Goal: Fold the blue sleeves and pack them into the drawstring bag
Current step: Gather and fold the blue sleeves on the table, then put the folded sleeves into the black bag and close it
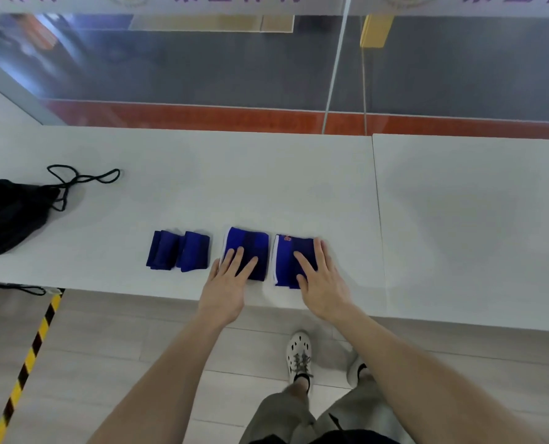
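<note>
The fingers (236,262) of the left hand (225,285) are lying straight and a little apart, pressing flat on the middle blue sleeve (250,243). The fingers (321,257) of the right hand (324,285) are spreading flat on the right blue sleeve (290,251). Two more folded sleeves (178,254) are sitting just to the left. The black drawstring bag (7,213) is lying well apart, at the left end of the white table (202,174).

Left hand (226,283) flat on middle sleeve (247,241), right hand (322,283) on right sleeve (290,249) (white-edged), drawstring bag (7,213) far left
</note>
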The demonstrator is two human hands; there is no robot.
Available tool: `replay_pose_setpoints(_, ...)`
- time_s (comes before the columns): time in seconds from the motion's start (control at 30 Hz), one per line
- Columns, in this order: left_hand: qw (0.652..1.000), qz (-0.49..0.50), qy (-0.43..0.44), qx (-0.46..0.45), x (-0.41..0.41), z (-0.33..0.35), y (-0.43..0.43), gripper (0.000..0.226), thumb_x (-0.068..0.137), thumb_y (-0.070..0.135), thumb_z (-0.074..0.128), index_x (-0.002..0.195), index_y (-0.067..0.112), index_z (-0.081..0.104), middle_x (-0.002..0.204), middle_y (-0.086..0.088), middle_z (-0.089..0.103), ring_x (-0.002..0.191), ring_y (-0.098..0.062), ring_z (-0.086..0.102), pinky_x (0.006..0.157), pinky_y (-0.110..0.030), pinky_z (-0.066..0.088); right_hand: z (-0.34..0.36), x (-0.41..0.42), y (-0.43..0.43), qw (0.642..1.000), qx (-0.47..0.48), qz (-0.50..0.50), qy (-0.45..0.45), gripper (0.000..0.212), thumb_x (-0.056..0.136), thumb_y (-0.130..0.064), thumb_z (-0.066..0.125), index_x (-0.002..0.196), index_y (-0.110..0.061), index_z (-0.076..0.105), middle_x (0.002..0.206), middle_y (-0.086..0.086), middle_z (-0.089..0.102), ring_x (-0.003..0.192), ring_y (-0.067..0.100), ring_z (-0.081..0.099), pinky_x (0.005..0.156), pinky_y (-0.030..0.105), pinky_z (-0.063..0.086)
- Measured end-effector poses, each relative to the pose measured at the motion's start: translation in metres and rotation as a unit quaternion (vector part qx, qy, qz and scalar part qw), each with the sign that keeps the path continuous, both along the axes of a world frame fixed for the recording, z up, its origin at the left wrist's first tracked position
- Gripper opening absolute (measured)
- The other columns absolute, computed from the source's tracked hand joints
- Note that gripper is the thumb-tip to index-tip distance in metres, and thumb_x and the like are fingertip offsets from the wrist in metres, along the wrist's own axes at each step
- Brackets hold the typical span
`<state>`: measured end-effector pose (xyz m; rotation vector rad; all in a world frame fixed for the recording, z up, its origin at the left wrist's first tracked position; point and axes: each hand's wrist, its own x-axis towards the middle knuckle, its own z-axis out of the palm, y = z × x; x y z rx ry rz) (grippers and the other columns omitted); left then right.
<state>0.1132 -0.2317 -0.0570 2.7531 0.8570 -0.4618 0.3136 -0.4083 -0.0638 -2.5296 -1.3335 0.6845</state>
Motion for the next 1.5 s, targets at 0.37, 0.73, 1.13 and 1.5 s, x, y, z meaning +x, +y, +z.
replay_pose_setpoints(0.37,0.986,-0.025,-0.165,-0.026,0.027,0.020,-0.047,0.039,0.110,0.025,0.058,0.146,0.013,0.068,0.152,-0.007,0.063,0.138,-0.025,0.060,0.113,-0.046,0.055,0.010,-0.013,-0.012,0.996,0.040,-0.027,-0.074,0.054,0.112,-0.037,0.049,0.163,-0.019,0.045,0.177,0.013,0.025,0.164,0.032,0.025,0.127,0.049,0.038)
replay_pose_setpoints(0.73,0.997,-0.010,-0.055,-0.059,0.024,0.052,-0.033,0.041,0.109,0.023,0.058,0.150,0.022,0.064,0.152,0.003,0.061,0.137,-0.019,0.059,0.117,-0.038,0.048,0.061,-0.005,0.002,0.993,-0.105,0.038,-0.040,0.037,0.109,-0.039,0.045,0.135,-0.017,0.059,0.146,0.006,0.055,0.135,0.027,0.054,0.105,0.044,0.048)
replay_pose_setpoints(1.13,0.976,0.159,0.107,-0.101,-0.098,0.118,0.053,0.045,0.109,0.045,0.054,0.152,0.030,0.058,0.154,0.002,0.061,0.138,-0.022,0.059,0.115,-0.042,0.049,0.151,-0.049,0.098,0.987,-0.075,0.131,0.051,0.033,0.105,-0.034,0.055,0.127,-0.015,0.069,0.117,0.003,0.072,0.102,0.025,0.069,0.089,0.044,0.061)
replay_pose_setpoints(1.5,0.942,0.318,-0.101,-0.042,-0.279,0.140,0.253,0.020,0.108,0.033,0.060,0.122,0.033,0.075,0.113,0.016,0.075,0.105,-0.012,0.070,0.094,-0.040,0.060,0.139,-0.200,0.325,0.980,0.007,0.192,0.041,0.032,0.107,-0.036,0.054,0.127,-0.020,0.073,0.126,-0.002,0.073,0.115,0.023,0.069,0.093,0.036,0.056)
